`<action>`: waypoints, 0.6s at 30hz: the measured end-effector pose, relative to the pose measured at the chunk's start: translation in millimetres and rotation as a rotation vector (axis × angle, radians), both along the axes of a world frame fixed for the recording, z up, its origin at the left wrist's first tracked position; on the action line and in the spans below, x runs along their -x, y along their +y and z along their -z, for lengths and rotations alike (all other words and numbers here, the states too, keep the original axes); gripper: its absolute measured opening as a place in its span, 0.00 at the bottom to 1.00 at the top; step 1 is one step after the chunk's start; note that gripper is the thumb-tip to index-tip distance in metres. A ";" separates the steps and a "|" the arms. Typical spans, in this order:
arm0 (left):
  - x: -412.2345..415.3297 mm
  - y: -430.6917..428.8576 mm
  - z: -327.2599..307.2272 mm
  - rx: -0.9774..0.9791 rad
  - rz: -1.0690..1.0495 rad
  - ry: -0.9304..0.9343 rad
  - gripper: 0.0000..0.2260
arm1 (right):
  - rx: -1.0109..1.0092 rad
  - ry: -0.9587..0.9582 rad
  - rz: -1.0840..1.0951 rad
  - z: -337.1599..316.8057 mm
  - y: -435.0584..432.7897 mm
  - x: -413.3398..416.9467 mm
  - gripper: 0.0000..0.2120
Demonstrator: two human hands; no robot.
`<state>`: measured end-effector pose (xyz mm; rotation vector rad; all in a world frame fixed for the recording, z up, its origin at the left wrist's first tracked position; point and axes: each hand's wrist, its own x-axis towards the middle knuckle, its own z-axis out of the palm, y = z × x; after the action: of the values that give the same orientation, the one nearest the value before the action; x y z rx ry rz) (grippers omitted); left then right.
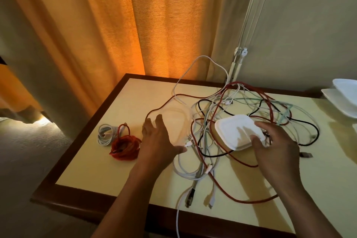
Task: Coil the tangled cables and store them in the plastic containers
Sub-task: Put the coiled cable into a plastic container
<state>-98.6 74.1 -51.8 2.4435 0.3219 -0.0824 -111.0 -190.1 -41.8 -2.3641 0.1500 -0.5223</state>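
A tangle of red, white, black and pale green cables sprawls over the middle and right of the yellow table. My right hand holds a white plastic lid on top of the tangle, thumb on its near edge. My left hand is spread around the near-left side of a clear plastic container that stands on the table beside the tangle. A coiled red cable and a coiled white cable lie to the left of that hand.
More white plastic containers are stacked at the table's right edge. Several cable ends and plugs reach the near edge, and one white cable hangs over it. An orange curtain hangs behind the table.
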 end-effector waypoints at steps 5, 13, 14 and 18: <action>1.1 42.8 -47.5 0.017 0.050 -0.102 0.31 | -0.001 -0.022 -0.127 -0.2 13.3 -0.7 0.16; 5.8 72.1 -43.4 0.033 0.058 -0.064 0.21 | -0.019 -0.079 -0.403 -11.0 80.1 -8.8 0.14; 5.3 75.6 -40.8 0.056 0.035 -0.136 0.17 | -0.029 -0.064 -0.429 -12.6 91.7 -10.1 0.14; 3.3 110.0 -43.6 0.011 -0.193 -0.360 0.14 | 0.133 0.006 -0.601 -15.3 142.0 -20.3 0.19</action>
<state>-101.9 184.1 -8.2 2.3455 0.3897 0.4326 -90.7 -48.1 -26.5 -2.3778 -0.5924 -0.2338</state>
